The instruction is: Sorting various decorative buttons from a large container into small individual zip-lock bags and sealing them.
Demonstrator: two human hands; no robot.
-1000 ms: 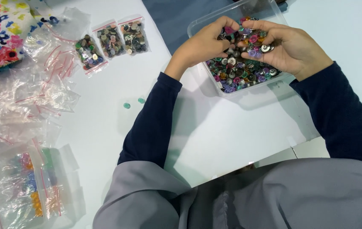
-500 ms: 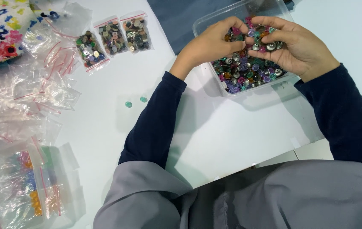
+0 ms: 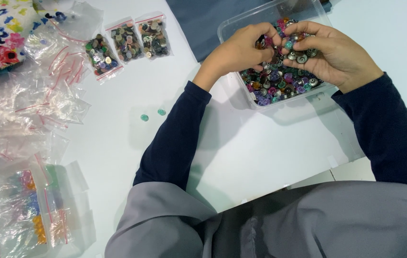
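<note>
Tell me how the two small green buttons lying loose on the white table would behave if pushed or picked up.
The two small round green buttons look flat and tiny, so they would probably slide, not roll, across the smooth white table. They are likely very light. Being so thin, they may be fiddly to pinch off the surface.

Two hands, left hand (image 3: 241,50) and right hand (image 3: 330,52), over one clear tub (image 3: 241,28) of too many buttons (image 3: 280,83) to count. Left of tub: three filled button bags (image 3: 127,43), two loose green buttons (image 3: 153,114).
</note>
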